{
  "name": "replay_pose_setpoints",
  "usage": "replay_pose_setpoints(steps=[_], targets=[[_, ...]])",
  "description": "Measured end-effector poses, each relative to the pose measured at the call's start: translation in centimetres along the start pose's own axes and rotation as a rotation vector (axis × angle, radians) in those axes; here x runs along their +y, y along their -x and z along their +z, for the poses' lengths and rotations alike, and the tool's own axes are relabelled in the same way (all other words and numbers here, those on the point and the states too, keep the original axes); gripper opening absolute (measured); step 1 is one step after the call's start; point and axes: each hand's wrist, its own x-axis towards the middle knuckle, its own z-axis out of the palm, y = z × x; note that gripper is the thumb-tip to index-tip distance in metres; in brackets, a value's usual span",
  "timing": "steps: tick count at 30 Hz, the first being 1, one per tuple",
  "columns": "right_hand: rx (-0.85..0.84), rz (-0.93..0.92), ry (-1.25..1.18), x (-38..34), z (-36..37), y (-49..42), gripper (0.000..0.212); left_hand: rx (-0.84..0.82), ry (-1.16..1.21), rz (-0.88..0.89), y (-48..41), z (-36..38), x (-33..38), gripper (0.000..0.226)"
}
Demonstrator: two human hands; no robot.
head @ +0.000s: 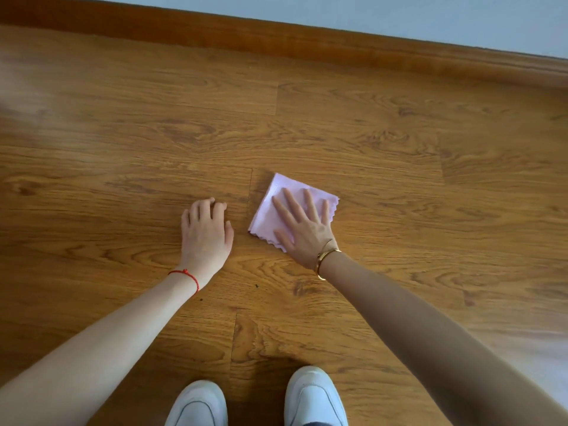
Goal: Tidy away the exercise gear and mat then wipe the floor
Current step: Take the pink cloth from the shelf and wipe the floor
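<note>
A folded pink cloth (pixel 278 192) with zigzag edges lies flat on the wooden floor (pixel 384 167). My right hand (pixel 302 229) presses down on it, palm flat and fingers spread over the cloth. My left hand (pixel 207 232) rests on the bare floor just left of the cloth, fingers curled under and holding nothing. No exercise gear or mat is in view.
A wooden skirting board (pixel 276 41) runs along the far side below a pale wall (pixel 430 13). My two white shoes (pixel 196 404) stand at the bottom edge. A few dark specks (pixel 255 285) lie on the floor near my left wrist.
</note>
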Motion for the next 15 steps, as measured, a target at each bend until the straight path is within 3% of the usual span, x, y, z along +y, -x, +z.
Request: replay_pose_setpoints(steps=[7,15], targets=[[0.017,-0.077,-0.009,0.5,1.5,4.1,0.067,0.025,0.052,0.001,-0.8,0.2,2.1,0.052],[0.009,0.252,-0.031,6.8,0.0,4.3,0.065,-0.063,0.107,0.131,-1.6,0.6,4.4,0.057]])
